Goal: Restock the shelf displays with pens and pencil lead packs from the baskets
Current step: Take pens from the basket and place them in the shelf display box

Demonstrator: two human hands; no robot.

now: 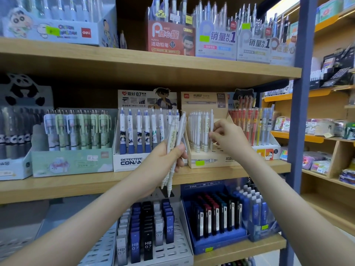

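My left hand point(169, 156) grips a small bundle of white mechanical pencils point(175, 135), tips down, in front of the middle shelf. My right hand point(228, 139) pinches one white pencil point(211, 127) that stands at the right end of the rows in the beige cardboard display box point(209, 160). Several white pencils point(197, 129) stand upright in that box, filling its left part. On the shelf below, lead packs marked HB 0.7 point(148, 227) sit in a grey tray, and dark lead packs point(217, 215) fill a blue tray.
A Detective Conan pencil box point(130, 160) stands left of the beige box, a green pen box point(73, 162) further left. Red and blue pens point(253, 121) stand to the right. A blue-grey upright post point(299, 112) bounds the shelf's right side. No basket is in view.
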